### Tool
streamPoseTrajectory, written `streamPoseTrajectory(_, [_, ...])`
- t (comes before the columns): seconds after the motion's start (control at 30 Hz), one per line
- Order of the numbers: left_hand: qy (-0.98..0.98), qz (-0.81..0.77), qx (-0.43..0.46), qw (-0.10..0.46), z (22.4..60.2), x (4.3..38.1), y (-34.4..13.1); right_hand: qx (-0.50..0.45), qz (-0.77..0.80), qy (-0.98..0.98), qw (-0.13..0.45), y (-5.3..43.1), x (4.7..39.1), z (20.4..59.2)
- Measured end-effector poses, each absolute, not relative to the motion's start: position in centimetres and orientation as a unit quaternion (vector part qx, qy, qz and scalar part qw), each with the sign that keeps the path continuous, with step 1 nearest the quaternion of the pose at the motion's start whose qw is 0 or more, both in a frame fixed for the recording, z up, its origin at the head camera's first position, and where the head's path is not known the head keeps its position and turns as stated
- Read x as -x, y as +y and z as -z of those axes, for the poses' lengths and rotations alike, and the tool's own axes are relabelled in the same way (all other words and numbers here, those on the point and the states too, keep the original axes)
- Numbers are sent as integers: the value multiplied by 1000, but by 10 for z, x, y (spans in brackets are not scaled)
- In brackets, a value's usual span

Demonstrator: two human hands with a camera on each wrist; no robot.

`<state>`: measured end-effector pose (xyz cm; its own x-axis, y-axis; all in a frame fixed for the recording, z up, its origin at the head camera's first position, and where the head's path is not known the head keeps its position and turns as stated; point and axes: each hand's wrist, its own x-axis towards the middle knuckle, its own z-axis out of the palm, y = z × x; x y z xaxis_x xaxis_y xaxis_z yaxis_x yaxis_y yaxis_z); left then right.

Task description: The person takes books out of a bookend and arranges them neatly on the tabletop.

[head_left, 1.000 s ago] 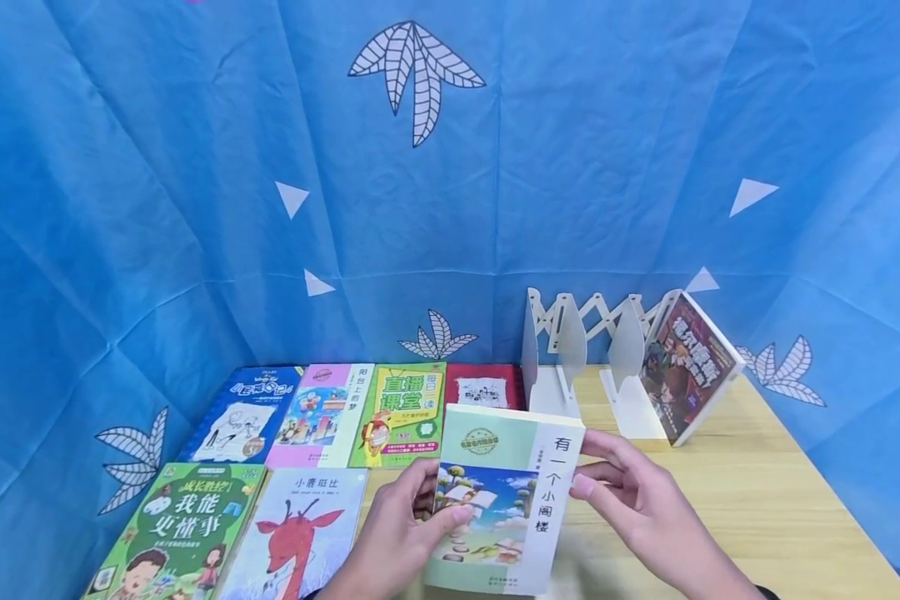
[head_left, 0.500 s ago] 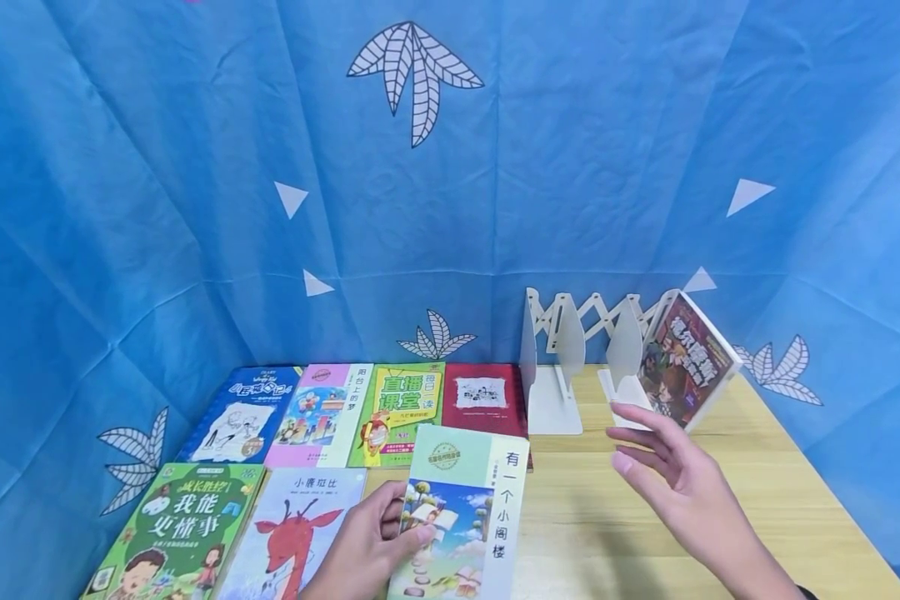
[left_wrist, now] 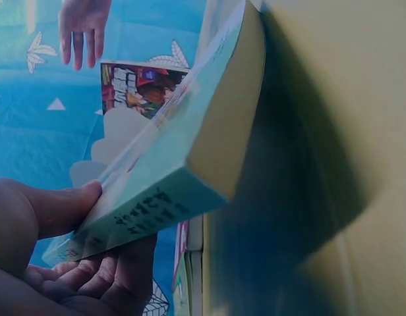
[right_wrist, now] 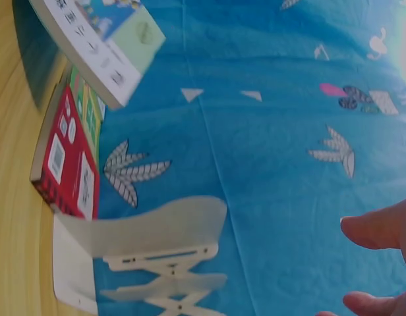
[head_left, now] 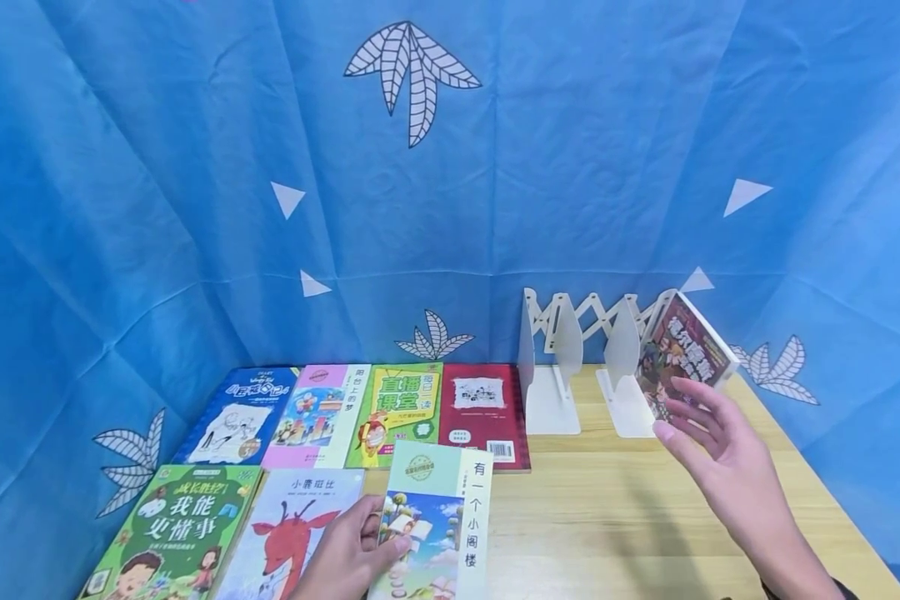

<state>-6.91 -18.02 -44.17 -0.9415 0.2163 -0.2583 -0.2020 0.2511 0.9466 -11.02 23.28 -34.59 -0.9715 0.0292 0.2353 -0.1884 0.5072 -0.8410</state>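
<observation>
My left hand grips a light green paperback book by its left edge, thumb on the cover and fingers beneath. In the left wrist view the book is tilted above the table, its page edges showing. My right hand holds nothing; its fingers are loosely bent in front of a dark red comic-style book. That book leans at the right end of a white expandable bookend rack, whose upright plates are joined by a zigzag lattice.
Several books lie flat on the left: a blue one, a pink one, a yellow-green one, a red one, a green one and a deer-cover one. A blue patterned cloth hangs behind the wooden table.
My right hand has let go of the light green book and moved right toward the rack's leaning book. My left hand has carried the book left and down, uncovering the red book.
</observation>
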Motion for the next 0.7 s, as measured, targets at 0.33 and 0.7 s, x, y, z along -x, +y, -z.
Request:
streamPoseTrajectory(0.33, [769, -610, 11, 191, 448, 69, -189, 8, -493, -859, 140, 255, 127, 353])
streamPoseTrajectory(0.7, [800, -566, 24, 200, 456, 69, -200, 102, -494, -849, 155, 276, 151, 373])
